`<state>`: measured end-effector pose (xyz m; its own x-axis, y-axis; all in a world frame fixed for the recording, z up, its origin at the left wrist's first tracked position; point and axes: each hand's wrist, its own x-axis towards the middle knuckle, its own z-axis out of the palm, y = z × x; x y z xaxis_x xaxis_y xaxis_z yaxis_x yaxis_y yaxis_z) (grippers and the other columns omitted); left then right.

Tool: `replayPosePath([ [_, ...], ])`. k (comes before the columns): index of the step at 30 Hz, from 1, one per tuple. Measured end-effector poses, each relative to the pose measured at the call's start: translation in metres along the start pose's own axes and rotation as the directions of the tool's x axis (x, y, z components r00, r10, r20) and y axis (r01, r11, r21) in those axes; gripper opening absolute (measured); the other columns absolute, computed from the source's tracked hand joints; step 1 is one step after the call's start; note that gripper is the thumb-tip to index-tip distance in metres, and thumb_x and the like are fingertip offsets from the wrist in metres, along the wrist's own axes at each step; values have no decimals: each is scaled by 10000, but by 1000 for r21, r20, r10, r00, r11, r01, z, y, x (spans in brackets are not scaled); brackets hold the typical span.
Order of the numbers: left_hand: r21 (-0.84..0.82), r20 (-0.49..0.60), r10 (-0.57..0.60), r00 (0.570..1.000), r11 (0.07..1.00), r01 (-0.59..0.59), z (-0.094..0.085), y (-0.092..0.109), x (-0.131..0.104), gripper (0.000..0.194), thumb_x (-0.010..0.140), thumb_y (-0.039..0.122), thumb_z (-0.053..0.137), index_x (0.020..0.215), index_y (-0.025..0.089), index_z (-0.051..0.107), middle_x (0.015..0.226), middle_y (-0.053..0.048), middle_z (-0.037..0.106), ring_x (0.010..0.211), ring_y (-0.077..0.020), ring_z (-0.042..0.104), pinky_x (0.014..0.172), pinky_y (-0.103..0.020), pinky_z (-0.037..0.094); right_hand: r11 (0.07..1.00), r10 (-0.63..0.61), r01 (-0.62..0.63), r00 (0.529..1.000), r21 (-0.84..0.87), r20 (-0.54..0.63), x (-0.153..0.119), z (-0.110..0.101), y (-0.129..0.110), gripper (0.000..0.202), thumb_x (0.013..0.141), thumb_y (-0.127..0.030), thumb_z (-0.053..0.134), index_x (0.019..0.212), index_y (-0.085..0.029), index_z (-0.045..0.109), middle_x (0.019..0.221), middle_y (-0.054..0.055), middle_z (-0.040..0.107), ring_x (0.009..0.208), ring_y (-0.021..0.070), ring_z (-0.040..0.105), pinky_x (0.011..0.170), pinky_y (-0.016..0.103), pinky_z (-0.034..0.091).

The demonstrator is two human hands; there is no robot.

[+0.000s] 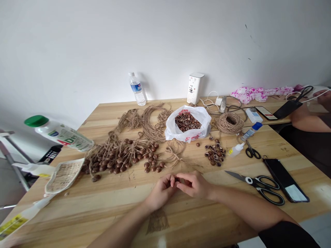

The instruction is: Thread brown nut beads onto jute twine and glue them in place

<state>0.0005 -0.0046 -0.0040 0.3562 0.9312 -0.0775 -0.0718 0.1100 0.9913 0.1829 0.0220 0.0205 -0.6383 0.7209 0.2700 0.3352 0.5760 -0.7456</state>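
Observation:
My left hand (162, 190) and my right hand (196, 184) meet fingertip to fingertip above the near middle of the table. Both are closed in a pinch. A small dark bit shows between the fingers, too hidden to name. Just beyond my hands lies a knotted bundle of twine (175, 153). To the left of it, brown nut shells on twine (117, 163) lie in a large heap. A small group of loose brown nut shells (215, 153), some showing pale insides, sits to the right. Behind stands a white plastic bag (170, 129) full of shell pieces.
Large scissors (254, 182), a black phone (281, 177), small scissors (250, 151) and a glue bottle (236, 150) lie right. A twine roll (229, 123) sits behind. A woven tray (64, 175) and a green-capped bottle (62, 133) are left. Another person's arm (307, 120) rests far right.

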Motion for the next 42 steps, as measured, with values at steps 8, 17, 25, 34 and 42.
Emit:
replayPosePath([
  [8, 0, 1, 1, 1000, 1000, -1, 1, 2, 0, 264, 785, 251, 588, 650, 197, 368, 688, 28, 470, 665, -114, 405, 618, -230, 339, 1000, 1, -1, 1000, -14, 0, 0, 0, 0, 237, 853, -310, 570, 1029, -176, 654, 537, -53, 478, 467, 73, 398, 498, 188, 332],
  [17, 5, 3, 1, 1000, 1000, -1, 0, 3, 0, 273, 784, 263, 597, 648, 197, 370, 685, 25, 467, 670, -119, 409, 630, -236, 347, 1000, -1, 1, 1000, -15, -2, 0, 0, 1, 252, 859, -317, 562, 1047, -174, 650, 537, -50, 485, 466, 74, 398, 495, 188, 334],
  [25, 8, -4, -3, 1000, 1000, 3, 1, 5, 0, 290, 780, 299, 606, 645, 198, 370, 690, 23, 480, 674, -120, 421, 633, -233, 359, 1000, 6, -6, 1000, -21, 16, 0, -1, -2, 243, 863, -318, 555, 1032, -171, 649, 539, -49, 487, 471, 77, 403, 496, 188, 334],
  [34, 26, -7, -14, 1000, 1000, 14, 1, 4, 0, 317, 773, 354, 613, 644, 199, 367, 691, 20, 479, 679, -123, 426, 637, -232, 364, 999, -9, 10, 1000, -37, 9, 0, 0, 0, 251, 864, -309, 556, 1051, -168, 644, 539, -48, 501, 467, 76, 408, 496, 186, 338],
  [42, 21, -1, -7, 1000, 1000, 7, 0, 3, 0, 290, 780, 307, 603, 648, 198, 370, 688, 25, 469, 675, -123, 418, 636, -235, 357, 999, -16, 16, 1000, -33, 9, 0, -1, -2, 252, 869, -313, 545, 1046, -164, 644, 544, -43, 506, 472, 79, 407, 499, 186, 338],
])
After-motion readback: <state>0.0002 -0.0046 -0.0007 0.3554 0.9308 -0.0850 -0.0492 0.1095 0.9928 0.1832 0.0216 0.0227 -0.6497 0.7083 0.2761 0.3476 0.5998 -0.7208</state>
